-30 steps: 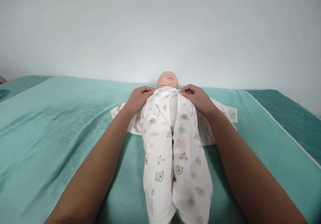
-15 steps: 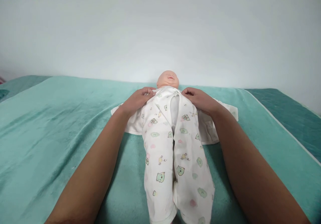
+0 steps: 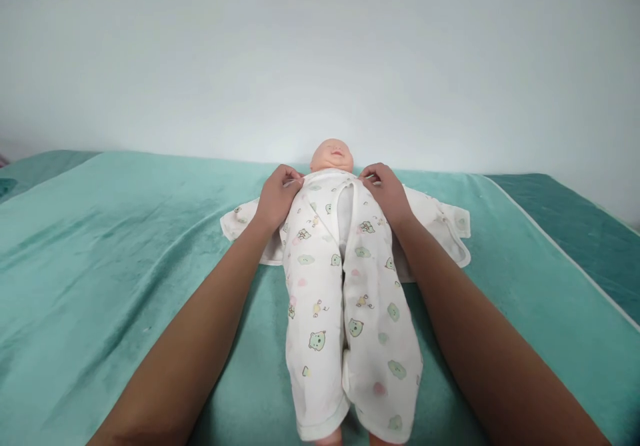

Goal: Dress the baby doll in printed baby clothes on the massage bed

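Note:
A baby doll [image 3: 332, 155] lies on its back, head at the far side. White baby pants [image 3: 315, 286] with green bear prints cover its legs and body almost up to the neck, with an opening along the crotch. My left hand [image 3: 281, 196] is closed on the upper edge of the pants at the left. At the right of the same edge, my right hand [image 3: 384, 191] pinches the fabric, its fingertips partly hidden. A white printed baby shirt [image 3: 454, 223] spreads out from under the doll on both sides, partly behind my hands. The doll's feet show just below the cuffs.
A teal blanket [image 3: 125, 266] with some creases lies under the doll. Darker teal fabric [image 3: 575, 233] borders it at the right. A white wall [image 3: 320, 66] rises just behind the doll's head.
The pants sit slightly higher, and the doll's feet now show beneath the cuffs. My right hand has turned inward and upward, and more of the shirt's right side is visible.

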`<state>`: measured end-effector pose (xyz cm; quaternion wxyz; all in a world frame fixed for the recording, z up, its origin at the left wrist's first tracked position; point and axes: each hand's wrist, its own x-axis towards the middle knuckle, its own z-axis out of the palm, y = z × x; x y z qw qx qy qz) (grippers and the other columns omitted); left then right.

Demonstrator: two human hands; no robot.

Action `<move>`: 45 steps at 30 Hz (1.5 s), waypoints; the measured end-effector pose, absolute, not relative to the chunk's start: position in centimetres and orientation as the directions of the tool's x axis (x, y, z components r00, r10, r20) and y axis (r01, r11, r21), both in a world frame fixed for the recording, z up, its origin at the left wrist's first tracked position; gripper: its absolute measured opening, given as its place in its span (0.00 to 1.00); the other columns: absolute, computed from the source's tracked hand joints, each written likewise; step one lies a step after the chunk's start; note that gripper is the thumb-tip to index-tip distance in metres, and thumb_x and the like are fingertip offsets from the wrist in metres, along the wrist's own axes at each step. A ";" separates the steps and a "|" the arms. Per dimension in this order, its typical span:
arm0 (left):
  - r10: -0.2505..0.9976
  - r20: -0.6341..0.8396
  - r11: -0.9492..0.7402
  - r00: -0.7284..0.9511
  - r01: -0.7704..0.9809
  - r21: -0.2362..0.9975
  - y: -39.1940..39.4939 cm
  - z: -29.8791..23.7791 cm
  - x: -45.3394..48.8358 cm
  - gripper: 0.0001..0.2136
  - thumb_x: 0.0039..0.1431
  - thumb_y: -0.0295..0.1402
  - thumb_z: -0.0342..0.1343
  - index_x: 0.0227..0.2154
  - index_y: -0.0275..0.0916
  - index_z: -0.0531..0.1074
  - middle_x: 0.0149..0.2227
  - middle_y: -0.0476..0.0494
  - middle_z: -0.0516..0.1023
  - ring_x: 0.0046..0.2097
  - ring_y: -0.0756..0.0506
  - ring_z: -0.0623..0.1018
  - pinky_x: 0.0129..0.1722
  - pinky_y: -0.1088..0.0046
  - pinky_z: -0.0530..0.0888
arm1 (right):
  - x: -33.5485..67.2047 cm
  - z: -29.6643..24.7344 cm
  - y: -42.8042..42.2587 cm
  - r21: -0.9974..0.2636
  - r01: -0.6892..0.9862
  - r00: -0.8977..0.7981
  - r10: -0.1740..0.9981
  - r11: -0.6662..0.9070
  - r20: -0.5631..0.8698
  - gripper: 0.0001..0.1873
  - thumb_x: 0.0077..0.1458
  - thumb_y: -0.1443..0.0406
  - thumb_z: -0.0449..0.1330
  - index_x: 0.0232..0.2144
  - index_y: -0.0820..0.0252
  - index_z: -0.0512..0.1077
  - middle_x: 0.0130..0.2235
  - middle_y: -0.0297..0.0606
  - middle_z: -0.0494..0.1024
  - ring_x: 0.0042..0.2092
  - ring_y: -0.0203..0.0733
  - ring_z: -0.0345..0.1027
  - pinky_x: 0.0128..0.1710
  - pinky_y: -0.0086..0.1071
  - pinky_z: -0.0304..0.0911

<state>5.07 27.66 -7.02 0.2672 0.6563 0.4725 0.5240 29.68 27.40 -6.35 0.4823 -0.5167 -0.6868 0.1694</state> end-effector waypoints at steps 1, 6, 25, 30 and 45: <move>0.884 0.465 -0.447 0.043 0.365 0.817 27.4 -7.0 5.0 0.07 0.60 0.32 0.53 0.39 0.41 0.73 0.47 0.45 0.80 0.51 0.44 0.77 0.55 0.64 0.70 | 29.8 -6.4 27.2 -0.713 0.533 -0.053 0.859 0.456 0.510 0.10 0.59 0.62 0.55 0.40 0.55 0.74 0.47 0.40 0.76 0.46 0.44 0.70 0.50 0.41 0.64; 0.810 0.524 -0.558 0.262 0.615 0.556 25.7 -7.2 4.4 0.21 0.63 0.27 0.46 0.56 0.48 0.74 0.59 0.46 0.75 0.60 0.42 0.72 0.62 0.60 0.65 | 30.3 -6.3 25.3 -0.643 0.517 -0.265 0.820 0.566 0.508 0.20 0.64 0.62 0.50 0.53 0.47 0.76 0.57 0.35 0.76 0.60 0.47 0.66 0.63 0.47 0.58; 0.900 0.434 -0.382 -0.036 0.414 0.826 10.6 -8.2 3.8 0.10 0.63 0.43 0.54 0.36 0.41 0.70 0.36 0.47 0.75 0.38 0.46 0.74 0.41 0.68 0.71 | 28.0 -6.8 9.2 -0.761 0.405 0.131 0.792 0.506 0.596 0.08 0.61 0.60 0.59 0.42 0.52 0.73 0.48 0.40 0.75 0.51 0.45 0.69 0.49 0.41 0.68; 0.947 0.242 -0.309 0.212 0.388 0.869 3.1 -9.2 2.9 0.06 0.63 0.37 0.55 0.36 0.42 0.69 0.36 0.48 0.73 0.38 0.46 0.73 0.41 0.68 0.71 | 27.2 -7.1 2.7 -0.769 0.421 -0.026 0.854 0.481 0.520 0.04 0.63 0.62 0.58 0.38 0.52 0.73 0.42 0.38 0.76 0.46 0.45 0.70 0.49 0.43 0.65; 0.859 0.406 -0.512 0.311 0.528 0.678 -1.3 -10.3 3.5 0.03 0.61 0.30 0.52 0.37 0.43 0.68 0.42 0.44 0.77 0.46 0.42 0.76 0.48 0.62 0.70 | 23.6 -2.5 -1.9 -0.224 0.856 -0.446 0.884 0.467 0.138 0.01 0.57 0.68 0.61 0.33 0.60 0.73 0.43 0.43 0.77 0.50 0.53 0.65 0.53 0.48 0.58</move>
